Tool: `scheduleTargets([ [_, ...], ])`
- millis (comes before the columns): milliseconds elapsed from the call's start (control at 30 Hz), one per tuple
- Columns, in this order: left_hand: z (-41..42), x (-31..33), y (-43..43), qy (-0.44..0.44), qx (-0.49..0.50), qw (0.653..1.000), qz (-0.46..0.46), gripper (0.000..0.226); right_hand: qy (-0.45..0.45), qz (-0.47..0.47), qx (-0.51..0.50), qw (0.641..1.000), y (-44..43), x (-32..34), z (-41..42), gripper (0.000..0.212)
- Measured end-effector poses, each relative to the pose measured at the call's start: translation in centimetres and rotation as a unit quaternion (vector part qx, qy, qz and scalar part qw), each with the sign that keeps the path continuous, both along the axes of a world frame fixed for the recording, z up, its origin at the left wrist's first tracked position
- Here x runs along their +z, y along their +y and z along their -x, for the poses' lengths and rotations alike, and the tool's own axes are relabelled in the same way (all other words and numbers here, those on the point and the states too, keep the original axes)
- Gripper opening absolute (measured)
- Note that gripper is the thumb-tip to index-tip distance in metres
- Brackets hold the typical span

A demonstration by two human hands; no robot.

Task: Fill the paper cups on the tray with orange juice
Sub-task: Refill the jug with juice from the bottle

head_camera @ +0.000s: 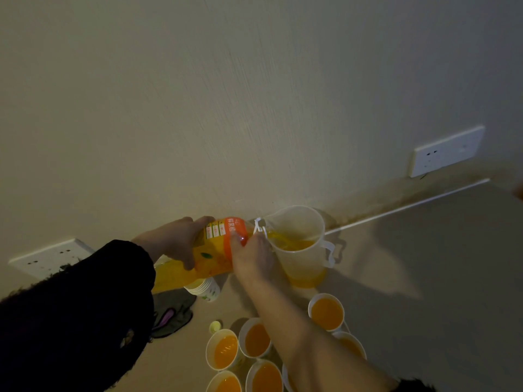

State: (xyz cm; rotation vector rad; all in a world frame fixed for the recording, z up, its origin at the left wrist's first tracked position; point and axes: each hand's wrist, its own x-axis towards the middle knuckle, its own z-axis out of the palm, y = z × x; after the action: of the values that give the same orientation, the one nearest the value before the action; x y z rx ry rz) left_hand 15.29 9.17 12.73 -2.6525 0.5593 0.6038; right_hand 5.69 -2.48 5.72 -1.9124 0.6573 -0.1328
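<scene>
Labelling on the juice bottle [215, 246] consists of an orange band with white Chinese characters turned sideways, partly covered by a hand, plus small white panels of print too fine to read. The bottle lies nearly horizontal above the table [424, 264], its mouth over the rim of one translucent pitcher [302, 264], and an orange stream [278, 239] runs into the juice pooled inside. The left hand [175, 241], in a dark sleeve [85, 306], wraps around the bottle body. The right hand [252, 258] grips the neck end beside the orange band. The pitcher stands close to the wall [226, 108], with its handle facing right. Six paper cups [225, 350] showing orange juice cluster at the near edge of the view; a seventh rim is mostly hidden behind the right forearm, and whether a tray lies under them cannot be told. One stack of unfilled cups [205, 290] lies under the bottle. One yellow-green cap [215, 326] rests just left of the filled cups, next to one grey cloth [172, 315]. Two white wall outlets [447, 151] [48, 257] sit low on the wall. The broadest bare tabletop lies right of the pitcher, bounded by a white strip along the wall.
</scene>
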Motion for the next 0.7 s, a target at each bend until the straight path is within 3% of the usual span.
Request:
scheduleTargets([
  [700, -0.36, -0.22, -0.26, 0.006, -0.008, 1.0, -0.002, 0.118, 0.004, -0.011, -0.002, 1.0, -0.22, -0.23, -0.14, 0.06],
])
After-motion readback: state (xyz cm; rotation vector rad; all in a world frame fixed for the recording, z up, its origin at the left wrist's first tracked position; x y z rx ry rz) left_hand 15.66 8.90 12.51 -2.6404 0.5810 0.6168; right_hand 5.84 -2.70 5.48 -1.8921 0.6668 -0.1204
